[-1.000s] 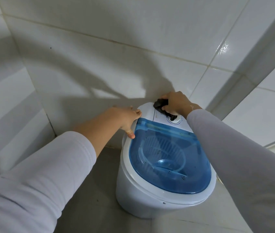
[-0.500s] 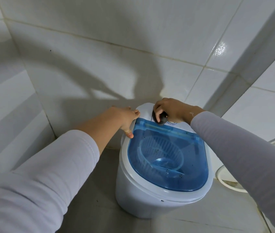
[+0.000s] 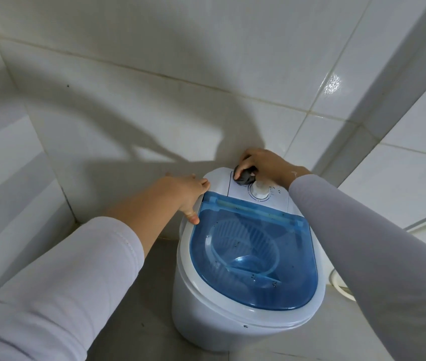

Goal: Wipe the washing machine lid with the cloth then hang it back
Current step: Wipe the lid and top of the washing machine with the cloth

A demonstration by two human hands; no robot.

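The dark cloth (image 3: 244,176), bunched small, lies on the white control panel (image 3: 221,182) behind the blue lid (image 3: 256,259) of the washing machine (image 3: 206,313), just beside the dial (image 3: 259,190). My right hand (image 3: 265,165) pinches it in a curled grip. My left hand (image 3: 186,192) rests with relaxed fingers on the machine's left rim, thumb touching the lid's edge. Tiled wall (image 3: 154,100) behind.

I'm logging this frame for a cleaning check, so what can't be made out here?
Head view only:
- Small dark crumpled cloth: mostly covered by the right hand gripping it.
- Markings around the white round dial: too small to read.
- White curved object on the floor: hidden behind the right sleeve.
- Left hand: fingertips hidden behind it.
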